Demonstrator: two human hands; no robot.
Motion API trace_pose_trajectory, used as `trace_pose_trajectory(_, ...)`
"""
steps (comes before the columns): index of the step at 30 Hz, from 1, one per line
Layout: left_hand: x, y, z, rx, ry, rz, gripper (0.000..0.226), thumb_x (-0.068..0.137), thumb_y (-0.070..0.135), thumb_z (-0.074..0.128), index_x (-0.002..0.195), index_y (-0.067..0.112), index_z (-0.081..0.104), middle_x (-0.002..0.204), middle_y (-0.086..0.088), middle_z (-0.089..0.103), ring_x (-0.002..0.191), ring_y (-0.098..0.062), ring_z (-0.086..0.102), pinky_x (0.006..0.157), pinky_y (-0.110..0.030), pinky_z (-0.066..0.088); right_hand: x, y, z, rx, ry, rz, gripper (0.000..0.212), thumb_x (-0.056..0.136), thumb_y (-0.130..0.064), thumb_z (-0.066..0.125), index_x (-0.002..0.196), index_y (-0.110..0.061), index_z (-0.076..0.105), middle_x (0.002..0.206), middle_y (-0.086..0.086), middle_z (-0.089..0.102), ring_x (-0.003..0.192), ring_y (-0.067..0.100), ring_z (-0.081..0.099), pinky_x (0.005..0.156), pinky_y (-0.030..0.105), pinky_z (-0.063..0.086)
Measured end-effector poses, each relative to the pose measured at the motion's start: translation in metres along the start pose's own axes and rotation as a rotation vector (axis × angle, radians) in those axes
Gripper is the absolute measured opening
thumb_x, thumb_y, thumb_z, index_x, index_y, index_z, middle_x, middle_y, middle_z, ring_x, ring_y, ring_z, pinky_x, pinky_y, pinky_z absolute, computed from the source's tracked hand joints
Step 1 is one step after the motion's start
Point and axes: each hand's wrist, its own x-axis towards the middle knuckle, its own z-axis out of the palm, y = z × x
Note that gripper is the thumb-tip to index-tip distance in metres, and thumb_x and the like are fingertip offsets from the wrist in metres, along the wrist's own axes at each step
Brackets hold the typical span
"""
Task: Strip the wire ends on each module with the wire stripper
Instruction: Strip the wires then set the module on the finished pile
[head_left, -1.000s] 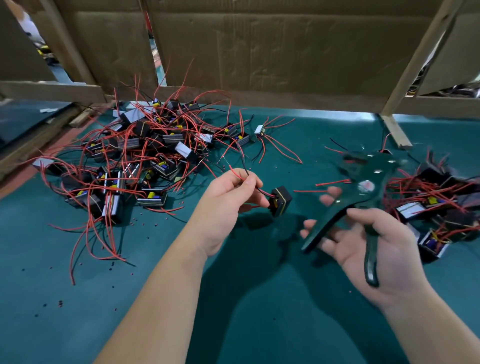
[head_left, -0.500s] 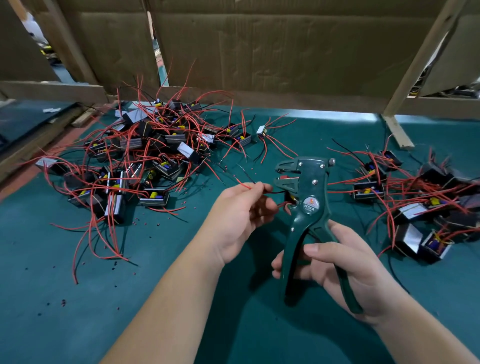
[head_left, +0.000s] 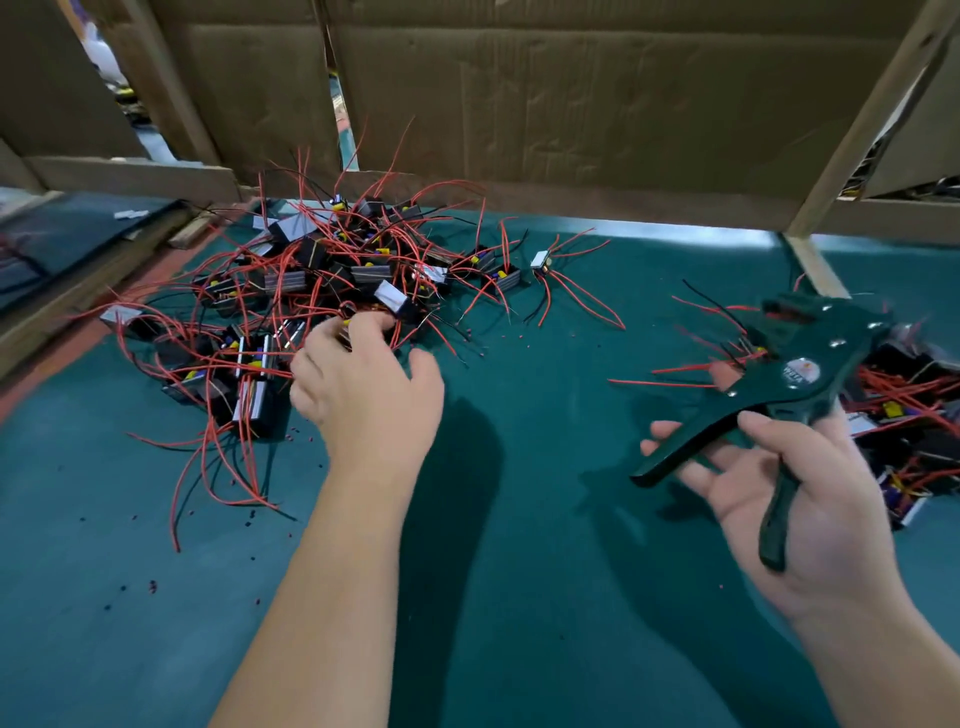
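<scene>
Several black modules with red and black wires lie in a tangled left pile (head_left: 311, 291) on the green mat. My left hand (head_left: 363, 384) reaches into the near edge of that pile. Its fingertips rest on a small module (head_left: 347, 332) and the thumb is spread apart from them. My right hand (head_left: 795, 499) holds the dark green wire stripper (head_left: 800, 374) by its spread handles. The stripper's jaws point up and left, above a second heap of modules, the right pile (head_left: 914, 395). No wire sits in the jaws.
One single module (head_left: 540, 260) lies apart behind the left pile. Tiny bits of cut insulation (head_left: 150, 584) dot the green mat (head_left: 519, 519). Cardboard walls (head_left: 571, 104) and wooden slats (head_left: 862, 119) close off the back. A dark panel (head_left: 62, 244) lies at far left.
My left hand let go of the wire it held at the stripper and moved left onto the pile. My right hand swung the stripper to the right, its handles now spread.
</scene>
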Motion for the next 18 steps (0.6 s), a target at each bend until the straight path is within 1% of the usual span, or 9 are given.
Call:
trace_pose_trajectory(2, 0.003, -0.005, 0.001, 0.094, -0.091, -0.051, 0.040, 0.086, 0.029, 0.054, 0.126, 0.027, 0.050, 0.145, -0.018, 0.030, 0.133, -0.035, 0.021, 0.111, -0.048, 0.012, -0.001, 0.000, -0.001, 0.013, 0.004, 0.030, 0.049, 0.090, 0.004, 0.032, 0.126, -0.027, 0.046, 0.135, 0.013, 0.051, 0.081, 0.044, 0.064, 0.077, 0.060, 0.053)
trace_pose_trajectory(3, 0.004, -0.007, 0.001, 0.125, -0.126, -0.069, 0.042, 0.087, 0.030, 0.053, 0.128, 0.030, 0.047, 0.145, -0.019, 0.030, 0.134, -0.036, 0.020, 0.111, -0.048, 0.010, -0.001, 0.000, -0.001, 0.016, 0.006, 0.039, 0.048, 0.091, 0.004, 0.032, 0.126, -0.026, 0.047, 0.139, 0.012, 0.050, 0.081, 0.043, 0.065, 0.078, 0.061, 0.053)
trace_pose_trajectory(6, 0.009, -0.014, 0.001, 0.205, -0.192, -0.105, 0.056, 0.086, 0.034, 0.053, 0.138, 0.041, 0.035, 0.141, -0.018, 0.037, 0.132, -0.035, 0.024, 0.109, -0.049, 0.012, -0.003, 0.002, -0.002, 0.036, -0.008, 0.059, 0.045, 0.091, 0.003, 0.032, 0.122, -0.024, 0.049, 0.139, 0.009, 0.053, 0.080, 0.044, 0.065, 0.076, 0.059, 0.054)
trace_pose_trajectory(8, 0.013, -0.016, 0.004, 0.224, -0.204, -0.112, 0.065, 0.085, 0.036, 0.054, 0.143, 0.046, 0.025, 0.141, -0.016, 0.040, 0.131, -0.033, 0.026, 0.108, -0.050, 0.012, -0.003, 0.003, -0.002, 0.054, -0.016, 0.085, 0.041, 0.090, 0.003, 0.033, 0.116, -0.024, 0.051, 0.137, 0.009, 0.055, 0.081, 0.045, 0.064, 0.075, 0.059, 0.054)
trace_pose_trajectory(11, 0.020, -0.018, 0.009, 0.221, -0.170, -0.123, 0.072, 0.085, 0.037, 0.056, 0.147, 0.043, 0.019, 0.142, -0.012, 0.036, 0.129, -0.034, 0.028, 0.107, -0.051, 0.014, -0.004, 0.006, -0.003, 0.071, -0.023, 0.114, 0.040, 0.089, 0.002, 0.034, 0.115, -0.023, 0.052, 0.135, 0.010, 0.056, 0.081, 0.046, 0.064, 0.073, 0.057, 0.055)
trace_pose_trajectory(13, 0.022, -0.018, 0.012, 0.199, -0.120, -0.126, 0.074, 0.084, 0.036, 0.057, 0.149, 0.033, 0.022, 0.144, -0.010, 0.032, 0.129, -0.035, 0.028, 0.107, -0.051, 0.016, -0.005, 0.007, -0.003, 0.068, -0.032, 0.112, 0.042, 0.088, 0.001, 0.037, 0.121, -0.021, 0.050, 0.135, 0.009, 0.056, 0.081, 0.046, 0.064, 0.073, 0.057, 0.055)
trace_pose_trajectory(15, 0.022, -0.016, 0.014, 0.151, -0.042, -0.089, 0.070, 0.084, 0.033, 0.057, 0.147, 0.024, 0.028, 0.147, -0.006, 0.031, 0.130, -0.031, 0.028, 0.107, -0.051, 0.017, -0.004, 0.008, -0.004, 0.069, -0.044, 0.111, 0.043, 0.085, 0.000, 0.040, 0.123, -0.020, 0.050, 0.134, 0.008, 0.057, 0.081, 0.045, 0.065, 0.073, 0.056, 0.055)
trace_pose_trajectory(16, 0.020, -0.014, 0.014, 0.107, 0.012, -0.051, 0.065, 0.084, 0.030, 0.056, 0.145, 0.022, 0.034, 0.146, -0.003, 0.033, 0.131, -0.028, 0.029, 0.106, -0.049, 0.016, -0.004, 0.008, -0.005, 0.071, -0.047, 0.112, 0.044, 0.084, -0.001, 0.041, 0.123, -0.019, 0.050, 0.134, 0.007, 0.057, 0.080, 0.045, 0.065, 0.072, 0.056, 0.055)
trace_pose_trajectory(18, 0.018, -0.008, 0.010, -0.023, 0.159, 0.054, 0.049, 0.086, 0.026, 0.053, 0.135, 0.023, 0.049, 0.137, 0.002, 0.047, 0.128, -0.022, 0.035, 0.103, -0.044, 0.016, -0.004, 0.008, -0.005, 0.077, -0.048, 0.116, 0.043, 0.084, 0.000, 0.040, 0.121, -0.018, 0.051, 0.134, 0.007, 0.058, 0.080, 0.045, 0.065, 0.072, 0.056, 0.055)
